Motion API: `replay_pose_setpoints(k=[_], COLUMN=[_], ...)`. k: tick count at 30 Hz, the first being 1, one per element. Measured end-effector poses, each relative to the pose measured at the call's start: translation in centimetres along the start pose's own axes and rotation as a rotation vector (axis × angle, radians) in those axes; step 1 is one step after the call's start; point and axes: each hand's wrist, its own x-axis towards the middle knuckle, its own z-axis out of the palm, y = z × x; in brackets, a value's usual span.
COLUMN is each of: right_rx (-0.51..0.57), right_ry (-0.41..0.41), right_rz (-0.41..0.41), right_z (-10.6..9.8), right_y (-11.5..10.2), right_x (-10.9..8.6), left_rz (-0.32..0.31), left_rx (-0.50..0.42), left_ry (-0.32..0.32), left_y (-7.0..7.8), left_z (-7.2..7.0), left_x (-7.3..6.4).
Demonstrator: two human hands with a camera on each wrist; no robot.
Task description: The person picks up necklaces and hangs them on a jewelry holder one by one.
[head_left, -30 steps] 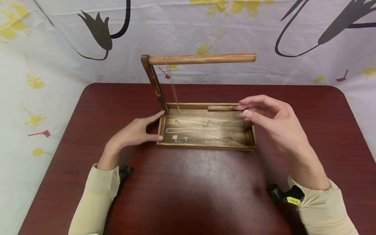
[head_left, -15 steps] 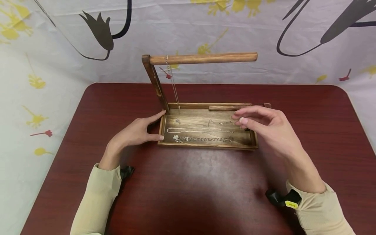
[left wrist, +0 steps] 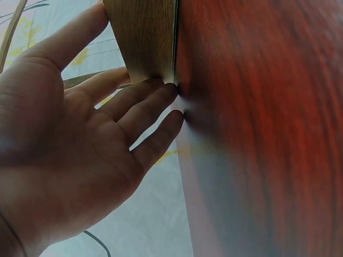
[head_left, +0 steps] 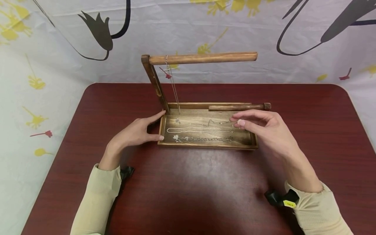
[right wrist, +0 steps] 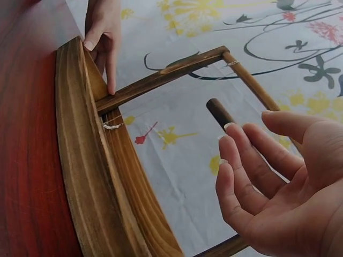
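Note:
A wooden jewelry tray (head_left: 205, 146) sits on the table with several silver necklaces lying in it, among them a smooth chain (head_left: 194, 131) and a beaded one (head_left: 202, 139). My left hand (head_left: 133, 132) rests against the tray's left end, thumb at the near corner and forefinger at the far one. Over the tray's right part hovers my right hand (head_left: 265, 127), fingers loosely bent. In the right wrist view, the right palm (right wrist: 292, 193) shows nothing held. A fine necklace (head_left: 173, 86) hangs from the tall wooden bar (head_left: 202, 58).
A wooden post (head_left: 155, 83) at the tray's left carries the tall bar. A lower bar (head_left: 239, 107) runs along the far right side, partly past the tray. Printed cloth (head_left: 223, 36) hangs behind the dark red table (head_left: 194, 189).
My right hand has moved left and toward me, away from the lower bar, whose block-shaped end now shows. The left hand stays at the tray's end.

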Motion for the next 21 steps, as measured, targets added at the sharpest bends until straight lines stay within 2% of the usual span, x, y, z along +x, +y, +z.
replay_pose_setpoints(k=[8, 21], right_rx=[-0.043, -0.017], right_ry=[-0.015, -0.001], right_rz=[0.047, 0.109], right_z=[0.3, 0.7], right_y=[0.8, 1.7], right_x=[0.4, 0.9], left_rz=[-0.006, -0.012], left_rx=[0.0, 0.002], left_ry=[0.0, -0.002], left_y=[0.1, 0.1], left_z=[0.0, 0.0], left_x=[0.0, 0.0])
